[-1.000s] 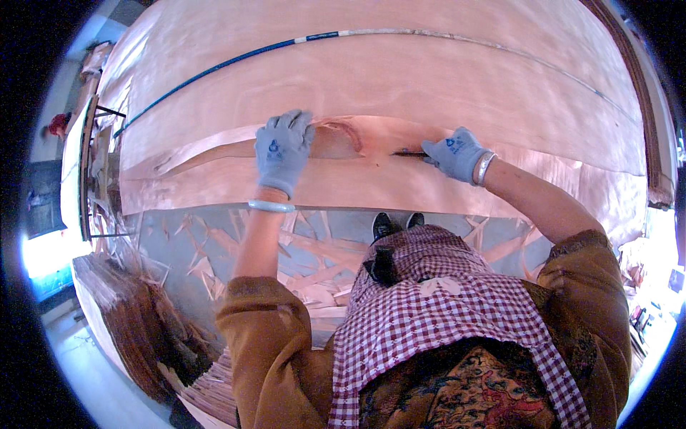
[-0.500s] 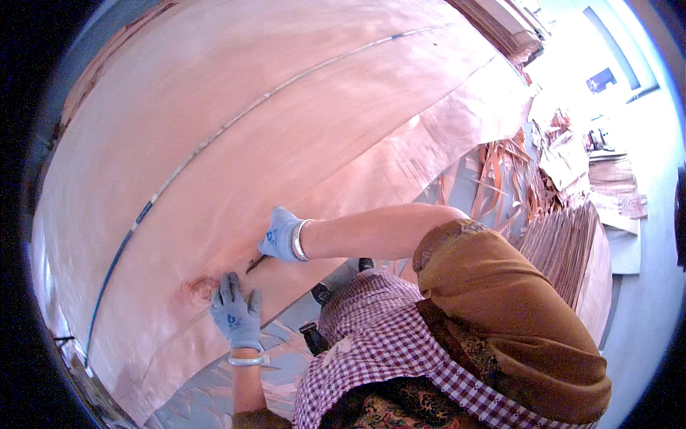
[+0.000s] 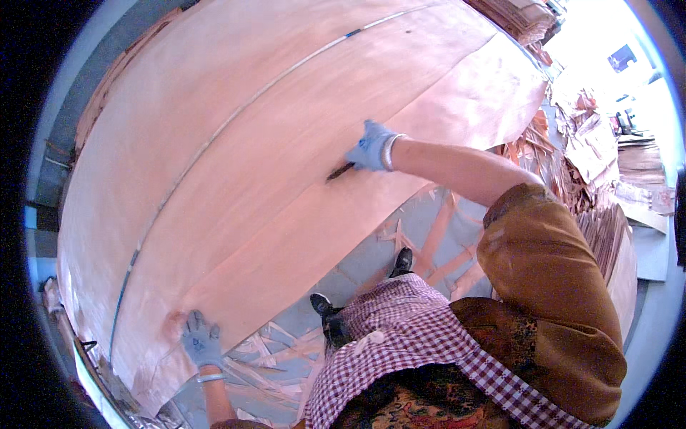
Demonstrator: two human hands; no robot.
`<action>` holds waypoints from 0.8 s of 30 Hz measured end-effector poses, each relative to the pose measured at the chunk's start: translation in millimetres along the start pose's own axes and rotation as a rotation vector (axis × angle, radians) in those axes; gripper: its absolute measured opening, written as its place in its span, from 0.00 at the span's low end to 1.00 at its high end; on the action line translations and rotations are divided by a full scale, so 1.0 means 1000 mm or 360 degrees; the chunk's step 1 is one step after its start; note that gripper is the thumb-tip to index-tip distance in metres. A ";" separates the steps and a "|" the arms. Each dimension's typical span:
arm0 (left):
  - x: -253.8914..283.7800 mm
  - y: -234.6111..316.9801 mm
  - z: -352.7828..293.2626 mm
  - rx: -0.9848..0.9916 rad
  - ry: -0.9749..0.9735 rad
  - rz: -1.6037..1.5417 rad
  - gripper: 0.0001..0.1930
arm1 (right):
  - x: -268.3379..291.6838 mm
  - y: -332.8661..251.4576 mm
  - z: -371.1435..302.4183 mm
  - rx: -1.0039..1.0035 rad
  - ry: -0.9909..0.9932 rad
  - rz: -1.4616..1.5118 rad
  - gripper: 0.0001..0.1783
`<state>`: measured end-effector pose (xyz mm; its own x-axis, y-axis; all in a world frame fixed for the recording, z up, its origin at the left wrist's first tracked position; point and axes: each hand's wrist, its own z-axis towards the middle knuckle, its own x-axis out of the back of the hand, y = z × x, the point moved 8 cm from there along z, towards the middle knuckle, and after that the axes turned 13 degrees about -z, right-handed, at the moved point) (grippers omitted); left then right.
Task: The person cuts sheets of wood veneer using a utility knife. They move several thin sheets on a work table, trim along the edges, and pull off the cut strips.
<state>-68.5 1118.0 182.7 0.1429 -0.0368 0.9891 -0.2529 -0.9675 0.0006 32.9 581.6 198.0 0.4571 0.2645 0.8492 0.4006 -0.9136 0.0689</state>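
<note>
A large sheet of pinkish wood veneer (image 3: pixel 264 164) spreads before me. My right hand (image 3: pixel 371 147), in a blue-grey work glove, is closed round a dark knife (image 3: pixel 339 172), whose blade points down and left at the sheet. The knife's tip is at a long line running lengthwise through the veneer; whether it cuts in I cannot tell. My left hand (image 3: pixel 201 341), gloved likewise, lies flat on the near left part of the sheet with fingers stretched. Just by its fingertips is a reddish knot-like patch (image 3: pixel 174 322).
A long thin white-and-blue rod (image 3: pixel 214 139) lies across the sheet beyond my hands. Veneer strips (image 3: pixel 436 239) litter the floor round my shoes. At the right stand stacked veneer sheets (image 3: pixel 604 232) and a heap of scraps (image 3: pixel 586 139). Another stack (image 3: pixel 518 18) stands at the far right.
My right hand has moved away and to the right along the sheet with the knife, widening the gap between my hands. My left hand stays beside the reddish patch; the view has shifted.
</note>
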 end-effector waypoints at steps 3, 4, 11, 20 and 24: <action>0.011 0.087 0.037 -0.0049 0.0171 -0.0215 0.23 | -0.011 -0.006 0.005 0.0132 0.0019 -0.0512 0.13; 0.012 0.139 0.058 -0.0118 0.0221 -0.0465 0.23 | -0.012 -0.004 0.004 0.0120 0.0085 -0.0535 0.13; 0.050 0.414 0.155 -0.0013 -0.0166 -0.0429 0.32 | -0.014 0.035 -0.003 0.0247 0.0045 -0.0586 0.12; 0.040 0.433 0.168 -0.0066 -0.0063 -0.0458 0.37 | -0.045 0.252 -0.051 0.0211 -0.0042 -0.0723 0.15; 0.016 0.417 0.161 0.0055 -0.0132 -0.0424 0.39 | -0.057 0.336 -0.073 0.0190 -0.0081 -0.0716 0.13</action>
<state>-17.7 674.1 175.5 0.2783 0.2011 0.9392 -0.1634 -0.9537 0.2526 83.2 237.1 210.6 0.2542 0.6439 0.7216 0.6552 -0.6635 0.3613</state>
